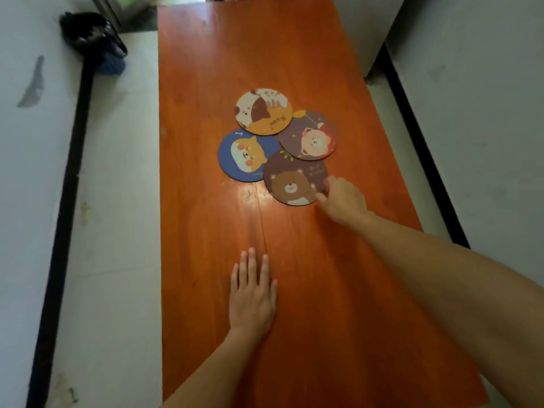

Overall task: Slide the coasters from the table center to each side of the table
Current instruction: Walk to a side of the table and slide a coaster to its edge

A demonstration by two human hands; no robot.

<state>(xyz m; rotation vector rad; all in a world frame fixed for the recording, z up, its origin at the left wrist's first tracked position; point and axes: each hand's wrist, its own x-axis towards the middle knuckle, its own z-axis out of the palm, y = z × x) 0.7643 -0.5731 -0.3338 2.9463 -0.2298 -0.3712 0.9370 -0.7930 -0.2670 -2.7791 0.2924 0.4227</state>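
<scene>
At the upper left of the frame, a dark bundled object (91, 39) lies on the pale floor beside the table (206, 69); what it is cannot be told.

Lower centre-left: my left hand (252, 298) rests flat on the bare wood, palm down, fingers extended and together. It grasps nothing.

Centre of frame: four round coasters sit in a tight cluster, edges overlapping.
- Blue dog coaster (245, 156): left side of the cluster.
- Orange cat coaster (263, 111): top of the cluster.
- Brown bear coaster (294, 178): bottom, overlapping the blue one.
- Purple bear coaster (309, 135): right side, its lower edge under or against the brown one; the order of overlap is not clear.

Right of centre: my right hand (343, 201) reaches in from the lower right. Its fingertips (325, 184) press on the lower right rim of the brown bear coaster. The hand is not closed around it; contact is from above and at the edge only.

Handling assessment: the coasters appear thin, flat, light and fairly stiff. The polished tabletop looks smooth, so they should glide under light downward pressure. Press near the centre of the face, or hook the rim, and draw outward. Too little pressure may let the fingers skid off; a sideways pull may drag an overlapped neighbour along.

All four coasters remain at the table centre; none is at a side.
</scene>
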